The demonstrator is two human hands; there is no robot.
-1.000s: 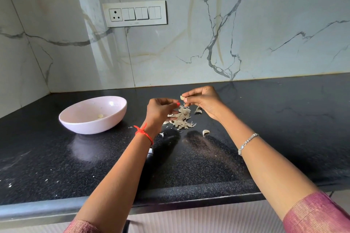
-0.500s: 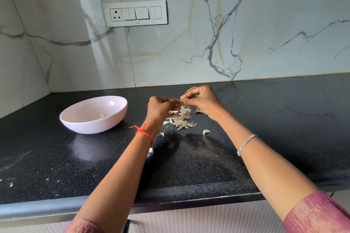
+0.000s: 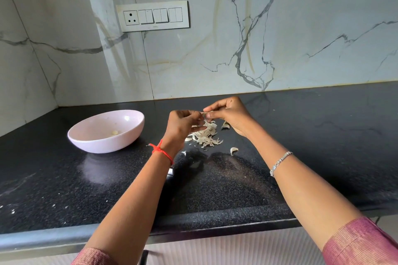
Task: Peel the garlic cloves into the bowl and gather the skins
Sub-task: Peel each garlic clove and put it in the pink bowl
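Observation:
My left hand [image 3: 183,123] and my right hand [image 3: 229,115] meet fingertip to fingertip above the black counter, both pinching one small garlic clove [image 3: 204,114] that is mostly hidden by the fingers. Right below them lies a heap of pale garlic skins [image 3: 206,135]. A pink bowl [image 3: 129,133] stands to the left with a peeled clove [image 3: 114,133] inside. One loose clove [image 3: 233,150] lies in front of the heap and another [image 3: 225,125] sits beside my right hand.
The black granite counter [image 3: 64,178] meets a marble wall behind and on the left. A switch panel [image 3: 153,16] is on the back wall. Small white flecks lie near the counter's front left edge [image 3: 13,211].
My hands have closed the gap between them and now touch at the clove. The right hand dropped slightly. Bowl and skins have not moved.

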